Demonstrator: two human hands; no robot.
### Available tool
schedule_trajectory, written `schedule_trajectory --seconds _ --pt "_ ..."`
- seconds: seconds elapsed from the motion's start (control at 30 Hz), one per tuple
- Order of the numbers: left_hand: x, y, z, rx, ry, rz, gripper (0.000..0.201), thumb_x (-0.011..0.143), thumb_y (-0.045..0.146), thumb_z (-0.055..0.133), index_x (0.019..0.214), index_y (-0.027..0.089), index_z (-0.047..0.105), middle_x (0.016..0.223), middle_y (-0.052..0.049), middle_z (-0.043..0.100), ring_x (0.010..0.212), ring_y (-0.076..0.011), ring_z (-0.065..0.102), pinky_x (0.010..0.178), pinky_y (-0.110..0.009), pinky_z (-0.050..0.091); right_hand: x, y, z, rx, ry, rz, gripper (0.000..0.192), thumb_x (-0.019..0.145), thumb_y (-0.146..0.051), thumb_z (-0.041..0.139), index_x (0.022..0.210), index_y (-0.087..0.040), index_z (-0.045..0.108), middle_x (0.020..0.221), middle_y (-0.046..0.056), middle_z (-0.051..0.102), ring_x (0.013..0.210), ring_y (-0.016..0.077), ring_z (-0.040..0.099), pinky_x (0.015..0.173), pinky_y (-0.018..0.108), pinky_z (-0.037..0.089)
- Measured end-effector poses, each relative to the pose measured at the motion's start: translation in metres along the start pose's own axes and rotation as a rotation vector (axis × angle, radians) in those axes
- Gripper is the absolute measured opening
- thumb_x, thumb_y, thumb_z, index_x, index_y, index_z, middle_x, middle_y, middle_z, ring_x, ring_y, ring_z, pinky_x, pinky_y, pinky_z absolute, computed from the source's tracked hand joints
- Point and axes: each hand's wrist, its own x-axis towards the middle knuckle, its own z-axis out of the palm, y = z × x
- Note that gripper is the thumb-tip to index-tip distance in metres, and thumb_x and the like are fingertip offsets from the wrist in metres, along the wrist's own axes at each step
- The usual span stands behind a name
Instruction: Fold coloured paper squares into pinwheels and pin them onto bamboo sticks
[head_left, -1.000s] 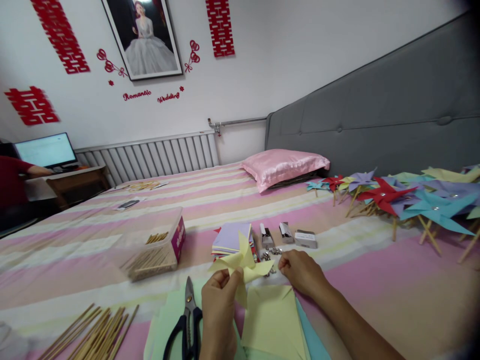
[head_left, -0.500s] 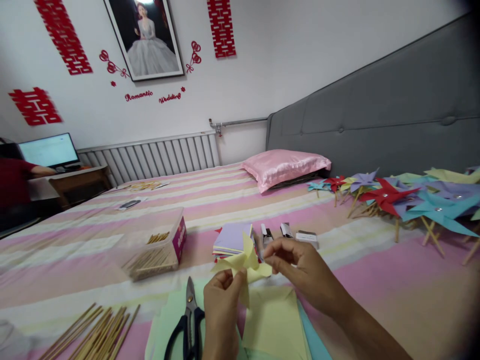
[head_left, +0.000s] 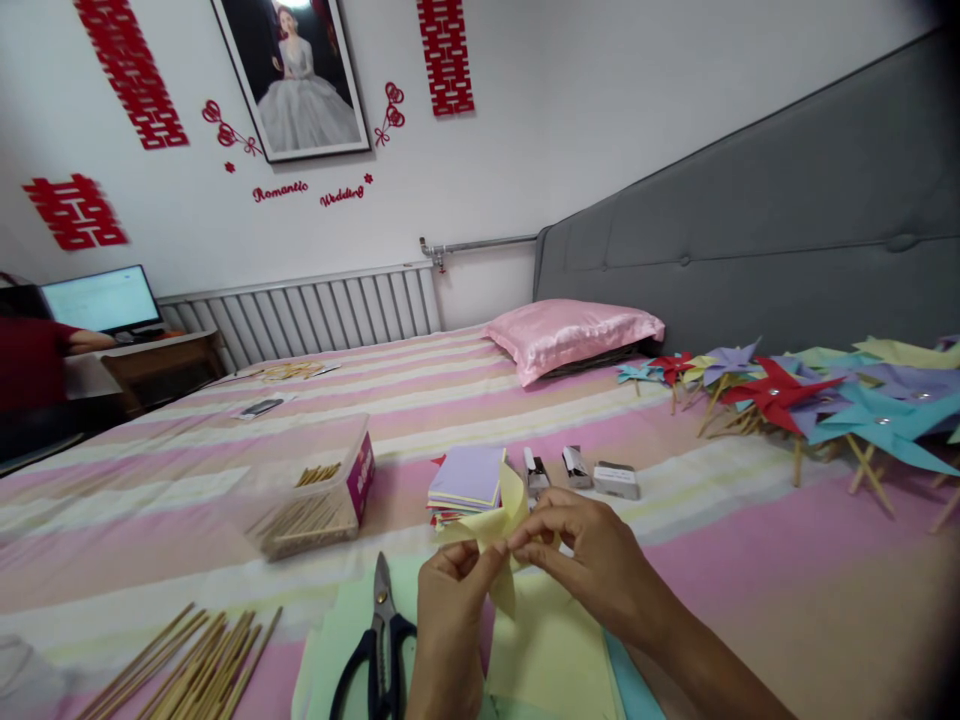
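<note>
Yellow paper, folded into a pinwheel head (head_left: 491, 520), is held above the bed between both hands. Left hand (head_left: 448, 625) is closed on it from below, thumb and fingers pinching the folded points near the centre so they stay gathered. Right hand (head_left: 592, 560) is closed at the same centre from the other side, fingertips pinched together against the paper; whether a small fastener sits between them cannot be told.

Directly beneath, flat sheets of yellow, green and blue paper (head_left: 551, 660) lie on the striped bedspread (head_left: 750, 580), serving as a work surface. Black-handled scissors (head_left: 379, 650) rest on the green sheet just beside the left hand, blades pointing away. A stack of coloured paper squares (head_left: 466, 482) sits just beyond the hands, with three small metal boxes (head_left: 577, 470) beside it, all within reach. A clear box of wooden sticks (head_left: 315, 500) stands to the left; loose wooden sticks (head_left: 195, 670) lie nearer the lower left edge. Finished pinwheels (head_left: 810, 405) on sticks are laid well apart at the right, near the grey headboard (head_left: 750, 220) and pink pillow (head_left: 574, 335).

A person in a red sleeve (head_left: 30, 350) sits at a monitor (head_left: 101, 298) at far left.
</note>
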Motion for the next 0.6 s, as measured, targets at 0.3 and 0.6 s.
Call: schedule_trajectory --seconds 0.3,0.6 --pt "-0.0044 0.0041 0.0023 -0.021 -0.046 -0.022 0.014 0.060 0.025 0.071 0.064 0.012 0.066 0.053 -0.001 0.065 0.048 -0.0109 0.054 0.050 -0.020 0.040 0.0007 0.0021 0.0002 0.004 0.013 0.013 0.008 0.070 -0.020 0.061 0.071 -0.024 0.068 0.069 -0.002 0.056 0.062 0.0118 0.051 0.055 0.021 0.035" --pt "-0.0027 0.0025 -0.0005 -0.027 -0.106 -0.021 0.019 0.062 0.027 0.071 0.072 0.011 0.070 0.056 -0.003 0.067 0.050 -0.0116 0.057 0.053 -0.020 0.043 -0.0005 0.0010 -0.0023 -0.007 -0.018 -0.014 0.008 0.073 -0.021 0.059 0.072 -0.024 0.066 0.070 -0.002 0.056 0.063 0.0116 0.051 0.056 0.022 0.035"
